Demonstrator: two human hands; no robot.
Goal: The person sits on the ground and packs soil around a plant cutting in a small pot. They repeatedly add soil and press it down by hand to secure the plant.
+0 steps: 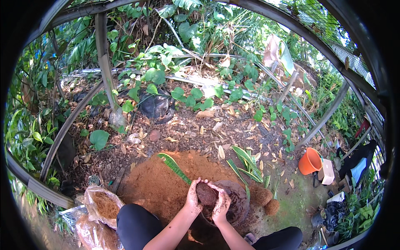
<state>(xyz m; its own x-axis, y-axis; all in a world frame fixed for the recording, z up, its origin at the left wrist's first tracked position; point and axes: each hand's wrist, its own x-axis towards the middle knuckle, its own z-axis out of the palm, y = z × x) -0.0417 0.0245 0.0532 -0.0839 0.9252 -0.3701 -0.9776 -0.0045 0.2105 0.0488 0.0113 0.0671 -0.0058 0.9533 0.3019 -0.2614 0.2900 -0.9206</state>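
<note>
Both my hands cup a dark brown, moist ball of soil or fibre (205,193), just over the left rim of a round basin. My left hand (193,199) wraps its left side and my right hand (222,204) its right side; both are smeared with dark soil. A variegated snake plant leaf (174,167) slants up and left, its lower end meeting my left fingertips at the ball; whether it is set into the ball is hidden. Wet dark material coats the translucent basin (239,202). Right of it sit two brown fibre balls, one (262,196) behind another (272,207).
Reddish-brown loose coir or soil (146,183) spreads before me. More snake plant leaves (249,164) lie beyond the basin. Plastic bags of coconut fibre (104,204) stand at left. An orange bucket (310,161) and cardboard box (327,171) are at right. Frame poles (104,62) arch around.
</note>
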